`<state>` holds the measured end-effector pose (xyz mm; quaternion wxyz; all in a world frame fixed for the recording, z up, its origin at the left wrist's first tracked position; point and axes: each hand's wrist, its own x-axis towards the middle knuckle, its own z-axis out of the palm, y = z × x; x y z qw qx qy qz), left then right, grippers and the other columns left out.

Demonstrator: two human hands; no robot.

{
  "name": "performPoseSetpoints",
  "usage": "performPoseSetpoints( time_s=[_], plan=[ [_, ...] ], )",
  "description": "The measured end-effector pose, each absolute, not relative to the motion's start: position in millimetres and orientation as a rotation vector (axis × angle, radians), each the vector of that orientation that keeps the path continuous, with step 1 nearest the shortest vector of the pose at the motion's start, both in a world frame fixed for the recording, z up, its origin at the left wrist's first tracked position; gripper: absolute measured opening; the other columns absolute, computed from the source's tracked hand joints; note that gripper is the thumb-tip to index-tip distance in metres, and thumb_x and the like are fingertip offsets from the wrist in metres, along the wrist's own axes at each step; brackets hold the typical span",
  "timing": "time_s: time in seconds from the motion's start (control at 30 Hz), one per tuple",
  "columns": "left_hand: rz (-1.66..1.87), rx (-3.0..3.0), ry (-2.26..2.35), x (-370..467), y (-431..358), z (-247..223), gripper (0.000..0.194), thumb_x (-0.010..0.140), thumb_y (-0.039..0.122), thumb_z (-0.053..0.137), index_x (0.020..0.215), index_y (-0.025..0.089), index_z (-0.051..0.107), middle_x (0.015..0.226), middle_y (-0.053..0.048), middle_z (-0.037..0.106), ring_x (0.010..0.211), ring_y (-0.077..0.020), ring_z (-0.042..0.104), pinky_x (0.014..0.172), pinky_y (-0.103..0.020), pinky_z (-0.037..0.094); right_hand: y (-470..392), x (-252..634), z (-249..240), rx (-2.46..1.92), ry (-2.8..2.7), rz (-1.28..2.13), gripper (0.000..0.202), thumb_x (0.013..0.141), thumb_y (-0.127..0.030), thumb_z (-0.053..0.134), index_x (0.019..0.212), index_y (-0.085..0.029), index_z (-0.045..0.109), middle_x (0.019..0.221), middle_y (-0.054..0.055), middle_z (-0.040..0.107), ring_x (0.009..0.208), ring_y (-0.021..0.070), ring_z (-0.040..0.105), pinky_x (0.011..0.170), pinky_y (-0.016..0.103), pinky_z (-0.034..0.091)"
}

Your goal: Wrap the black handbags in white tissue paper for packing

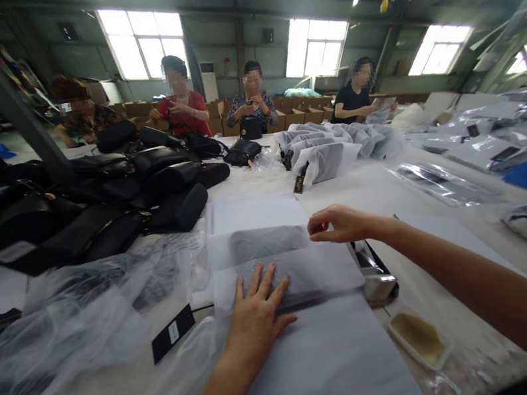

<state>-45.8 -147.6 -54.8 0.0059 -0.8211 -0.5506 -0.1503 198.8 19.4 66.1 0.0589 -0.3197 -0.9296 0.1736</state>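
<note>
My left hand [258, 316] lies flat with fingers spread on a sheet of thin white tissue paper [315, 357]. The paper is folded over a dark, flat item that shows through as a grey shape; its kind is hidden. Just past the fold's right side is my right hand [337, 224], thumb and fingers pinched together; what they hold, if anything, is too small to make out. A black hang tag [172, 334] with a white label sticks out left of the bundle on a cord. Right of the paper sits a metal tape dispenser [378, 281], partly covered.
Black bags [158, 174] are heaped at the left, beside crumpled clear plastic [98, 326]. Paper-wrapped bundles [326, 146] stand across the white table [372, 179]. Plastic-packed goods [512, 142] fill the right. A small tray [420, 338] lies near the front. Several people work opposite.
</note>
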Motion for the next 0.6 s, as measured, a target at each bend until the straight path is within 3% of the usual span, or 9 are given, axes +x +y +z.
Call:
performPoseSetpoints(
  time_s=[0.2,0.43,0.6],
  plan=[
    [-0.473,-2.565,-1.741,-45,-147,-56,0.062,0.088,0.056,0.057,0.145,0.035,0.043,0.158,-0.005,0.033,0.146,-0.0345,0.027,0.111,-0.064,0.032,-9,190,75,-0.833,-2.848,0.881,0.026,0.085,-0.044,0.062,0.085,-0.019,0.073,0.077,0.0,0.072,0.069,0.0143,0.062,0.067,0.024,0.046],
    [-0.461,-2.569,-1.724,-46,-146,-58,0.063,0.088,0.057,0.057,0.146,0.034,0.042,0.159,-0.006,0.032,0.146,-0.0349,0.027,0.111,-0.065,0.032,20,160,42,-0.978,-3.08,0.241,0.013,0.078,-0.039,0.07,0.077,-0.026,0.073,0.071,-0.002,0.071,0.065,0.0161,0.062,0.056,0.026,0.035],
    [-0.462,-2.573,-1.713,-46,-146,-58,0.064,0.088,0.057,0.057,0.146,0.034,0.042,0.159,-0.006,0.031,0.147,-0.0343,0.026,0.111,-0.065,0.032,29,153,41,-1.096,-3.084,0.117,0.034,0.073,-0.054,0.075,0.095,-0.029,0.071,0.078,-0.001,0.074,0.072,0.0208,0.066,0.058,0.028,0.034]
  ],
)
